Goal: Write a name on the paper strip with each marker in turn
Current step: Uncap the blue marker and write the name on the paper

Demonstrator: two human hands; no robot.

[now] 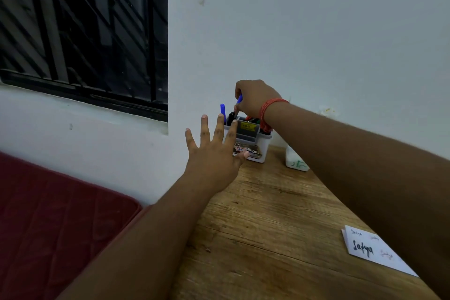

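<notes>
- A pale wall (316, 31) fills the background behind the marker holder (250, 142), and a dark barred window (82, 29) is set in it up and to the left of the holder.
- A wooden table (267, 226) carries the holder at its far end, close against the wall; the grain runs toward the camera from it.
- A dark red quilted mattress (56, 221) lies to the left of and below the holder, beside the table's edge.
- Two bare forearms reach in from the near side toward the holder; the right one wears a band of red thread (266, 111) at the wrist, directly above the holder's right end.
- The left hand (214, 153) is spread flat in front of the holder's left side, fingers straight and apart, thumb over the label; whether it touches the holder cannot be told.
- The right hand (255, 97) hangs over the top of the holder with its fingers curled, pinching a blue marker (239, 99) whose end shows just above the holder's rim.
- The paper strip (375, 249), white, lies on the table well to the right of and nearer than the holder, partly under the right forearm; "Safya" is written on it in dark ink, with fainter writing around it.
- The marker holder is a small grey box with a yellow sticker and a printed label.
- A white container (295, 162) with green marks stands just to the right of the holder.
- Another blue marker (222, 112) stands upright at the holder's left end, beside dark-capped markers (230, 117).
</notes>
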